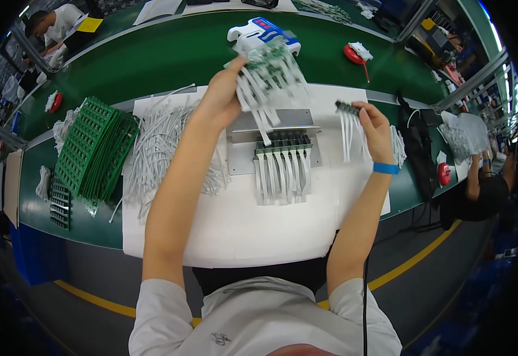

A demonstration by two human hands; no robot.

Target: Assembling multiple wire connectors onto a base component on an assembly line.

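My left hand is closed on a bunch of small green circuit boards with white ribbon cables, raised above the bench and partly blurred. To the right, my right hand pinches one dark green strip of connector boards, its white cables hanging down. Between the hands a metal fixture lies on white paper. Along the fixture sits a row of small boards, their white flat cables trailing toward me.
Left of the fixture lies a heap of white cables, beside stacked green circuit panels. A white and blue device stands behind the left hand. Red tape-like rolls and a black bag lie rightward. Other people work nearby.
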